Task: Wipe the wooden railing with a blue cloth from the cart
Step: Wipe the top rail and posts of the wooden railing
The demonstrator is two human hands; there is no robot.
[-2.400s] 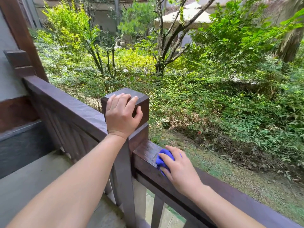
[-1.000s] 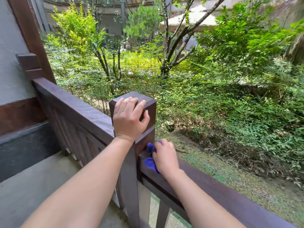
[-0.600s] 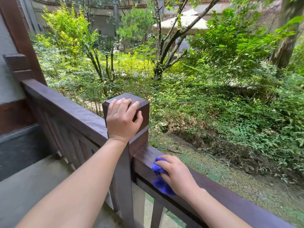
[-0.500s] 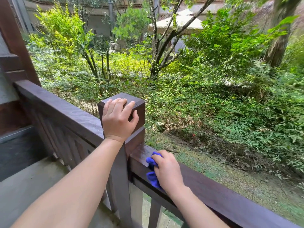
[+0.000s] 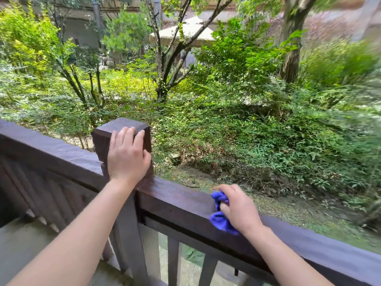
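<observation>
A crumpled bright-blue cloth [image 5: 220, 220] is seen clenched in the right hand [image 5: 237, 211] and pressed onto the top and near edge of the dark-brown wooden railing [image 5: 181, 205], a little to the right of the square dark-brown wooden corner post [image 5: 121, 139]. The post is gripped near its cap by the left hand [image 5: 126, 155], fingers curled over the near face, apparently as a brace.

Several risks may be judged from this position. The cloth is held bunched, with part of it hanging over the near edge; if the grip is loosened during a stroke, it could be dropped to the balcony's grey stone floor [image 5: 18, 242] or let slip over the far side into the overgrown green garden [image 5: 237, 129] below, where retrieval would be awkward. Because only a small wad is in contact, strips of the rail could be missed. Weight is leaned outward over the rail, so balance depends on the braced hand.

A sweep to the left would be stopped by the post, and the vertical wooden balusters [image 5: 173, 261] under the rail would call for separate passes. No cart is visible.
</observation>
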